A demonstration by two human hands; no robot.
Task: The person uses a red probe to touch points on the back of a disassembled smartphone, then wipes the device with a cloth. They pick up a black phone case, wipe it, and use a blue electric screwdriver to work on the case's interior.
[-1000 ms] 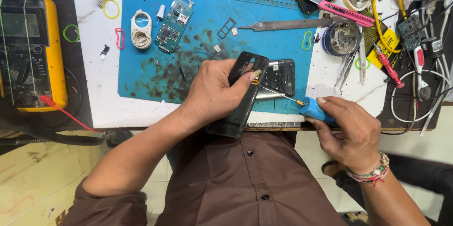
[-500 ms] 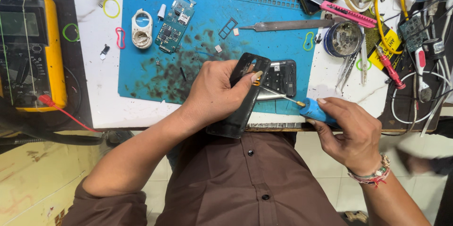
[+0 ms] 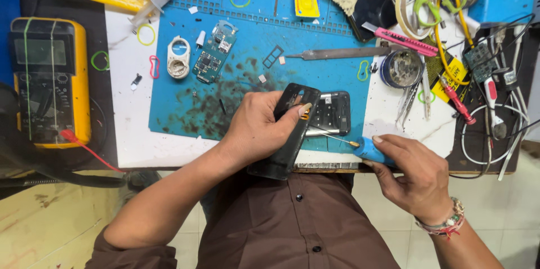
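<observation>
Barely shifted since a second ago, our left hand (image 3: pixel 256 128) grips the black phone shell (image 3: pixel 286 134) over the blue mat's (image 3: pixel 185 100) near edge while our right hand's (image 3: pixel 419 179) fingers pinch the blue-handled screwdriver (image 3: pixel 360 146), tip at the shell, so we judge a screw is being worked and steady alignment matters next.

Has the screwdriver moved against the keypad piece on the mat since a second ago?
No. The blue-handled screwdriver in the right hand keeps its tip at the black phone frame, just below the dark keypad piece, as before; the whole view merely shifted slightly.
</observation>
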